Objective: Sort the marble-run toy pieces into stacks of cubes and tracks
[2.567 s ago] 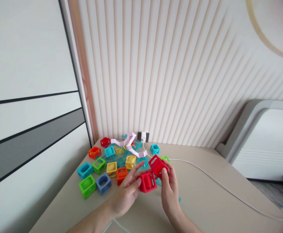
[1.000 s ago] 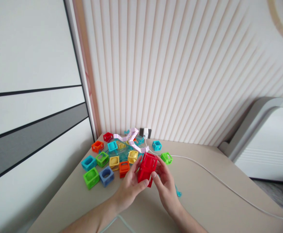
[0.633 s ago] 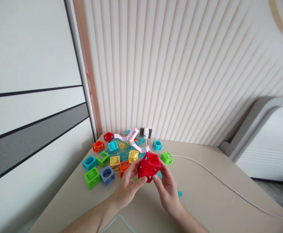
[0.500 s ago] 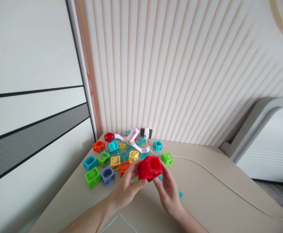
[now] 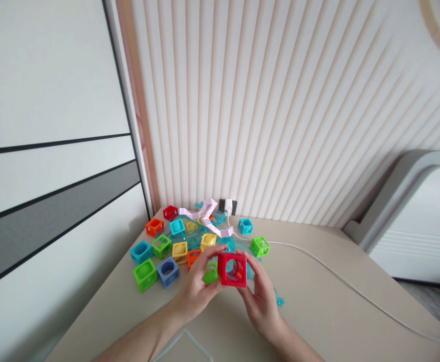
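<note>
Between my two hands is a red hollow cube block [image 5: 220, 269], its round hole facing me so that I see through it. My left hand [image 5: 197, 284] grips its left side, fingers over the top edge and thumb low. On its other side, my right hand [image 5: 260, 296] has its fingers at the upper right corner and its thumb below. A green block [image 5: 211, 274] shows just behind my left hand. Partly covered by the same hand is an orange block [image 5: 193, 257]. Behind the red cube lie clear teal plastic pieces [image 5: 225, 244].
Several coloured cube blocks, among them a blue one [image 5: 168, 272] and a green one [image 5: 145, 274], spread over the table's left part. A pale pink zigzag piece [image 5: 208, 216] lies behind them. A white cable [image 5: 318, 260] runs from a plug [image 5: 228, 206] across the right side.
The red cube has been turned in my hands, so its hole now faces me and can be seen through. It sits slightly lower. The blocks on the table have stayed put.
</note>
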The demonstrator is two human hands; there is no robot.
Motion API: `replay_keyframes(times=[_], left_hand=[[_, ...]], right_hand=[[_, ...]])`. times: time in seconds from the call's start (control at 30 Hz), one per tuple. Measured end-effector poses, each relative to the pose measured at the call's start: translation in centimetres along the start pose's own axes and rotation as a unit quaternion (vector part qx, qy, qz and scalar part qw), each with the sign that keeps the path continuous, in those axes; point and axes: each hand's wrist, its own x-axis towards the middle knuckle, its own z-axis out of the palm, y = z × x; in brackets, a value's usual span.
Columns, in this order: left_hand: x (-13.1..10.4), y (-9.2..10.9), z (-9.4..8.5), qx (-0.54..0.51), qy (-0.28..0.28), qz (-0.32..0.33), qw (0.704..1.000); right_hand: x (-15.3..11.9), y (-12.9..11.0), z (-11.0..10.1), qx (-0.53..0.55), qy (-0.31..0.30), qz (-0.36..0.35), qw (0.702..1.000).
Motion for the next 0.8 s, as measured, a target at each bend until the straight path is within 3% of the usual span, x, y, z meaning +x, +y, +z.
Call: replay_keyframes(times=[0.13, 0.47, 0.8], left_hand=[[0.2, -0.2, 0.1, -0.001, 0.013, -0.002, 1.000], [0.6, 0.0, 0.2, -0.059, 0.009, 0.016, 0.998], [0.5, -0.3, 0.0, -0.016, 0.011, 0.030, 0.999]], right_hand=[[0.7, -0.5, 0.1, -0.038, 0.006, -0.030, 0.999], [1.2, -0.4, 0.1, -0.045, -0.020, -0.030, 0.998], [1.4, -0.5, 0.0, -0.032, -0.029, -0.046, 0.998]])
